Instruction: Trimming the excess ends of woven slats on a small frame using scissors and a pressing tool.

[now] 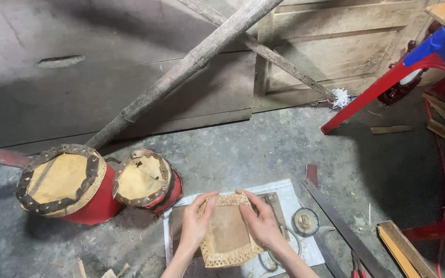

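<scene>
My left hand (197,224) and my right hand (261,221) hold a small square piece of tan hide (227,234) by its left and right edges, low in the middle of the head view. Its border is pierced with rows of small holes. The piece lies over a white sheet (289,193) spread on the concrete floor. A wooden block (276,206) pokes out from under my right hand. Thumbs rest on the top corners of the hide.
Two red drums with hide tops, a larger one (63,183) and a smaller one (145,180), lie at the left. A hand saw (343,229) and a round tin (305,221) sit right of the sheet. Wooden poles (191,62) lean on the wall; a red metal frame (382,85) stands at right.
</scene>
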